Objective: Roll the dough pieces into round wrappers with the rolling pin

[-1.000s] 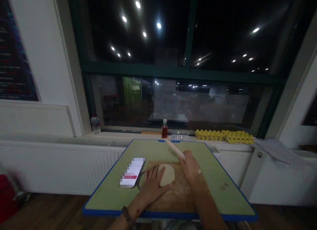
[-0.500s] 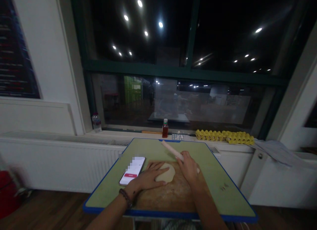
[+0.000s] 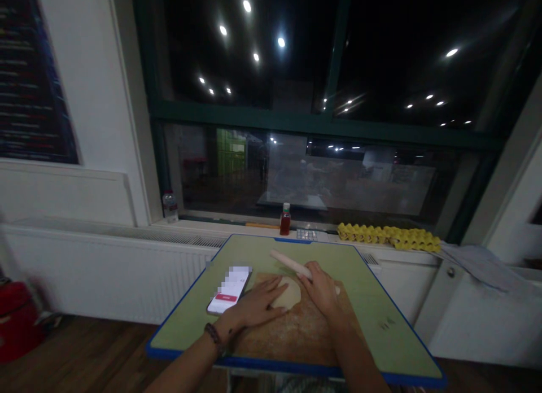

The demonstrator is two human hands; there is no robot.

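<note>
A flat, pale round of dough (image 3: 289,294) lies on a brown wooden board (image 3: 292,339). Across its left part rests my left hand (image 3: 259,300), fingers stretched and spread, with the thumb along the near edge of the dough. My right hand (image 3: 320,287) is closed around a light wooden rolling pin (image 3: 292,262), just right of the dough. The pin slants, its far end pointing up and left beyond the board, and its other end shows past my right hand.
The board sits on a green table with a blue rim (image 3: 381,291). A lit phone (image 3: 231,291) lies left of the board. Along the window sill stand a bottle of red liquid (image 3: 285,221), a clear bottle (image 3: 170,206) and yellow egg trays (image 3: 389,236). A radiator (image 3: 105,274) runs behind the table.
The rolling pin's far end has swung a little toward me and left, so the pin lies flatter across the view. My left hand stays on the dough. The whole view has shifted slightly.
</note>
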